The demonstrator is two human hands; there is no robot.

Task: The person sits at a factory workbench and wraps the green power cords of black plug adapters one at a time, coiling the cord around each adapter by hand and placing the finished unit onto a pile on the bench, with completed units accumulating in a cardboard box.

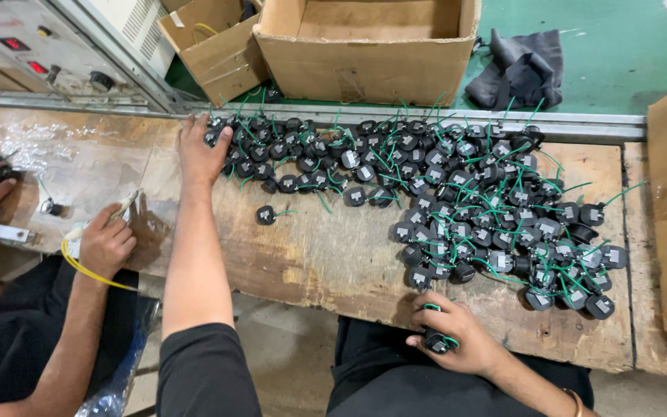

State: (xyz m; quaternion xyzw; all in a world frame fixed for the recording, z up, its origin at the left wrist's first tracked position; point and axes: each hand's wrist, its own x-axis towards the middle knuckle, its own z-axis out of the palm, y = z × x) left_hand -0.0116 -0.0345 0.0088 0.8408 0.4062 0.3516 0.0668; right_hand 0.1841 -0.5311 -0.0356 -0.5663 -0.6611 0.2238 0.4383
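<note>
While the right hand (457, 332) grips one black part (435, 340) at the tabletop (333, 255) near edge, the open left hand (201, 150) pressing the pile (457, 193) could tangle green wires.

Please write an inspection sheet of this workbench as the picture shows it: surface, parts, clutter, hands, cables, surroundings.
Surface: worn wooden bench, scuffed and stained.
Job's things: big pile of small round black parts with green wires; one stray part lies apart.
Clutter: dark cloth beyond the metal rail.
Hands: left hand rests on the pile's left end; right hand holds a black part.
Cables: yellow cable by a co-worker's hand.
Surroundings: cardboard boxes, green floor, control panel.
</note>
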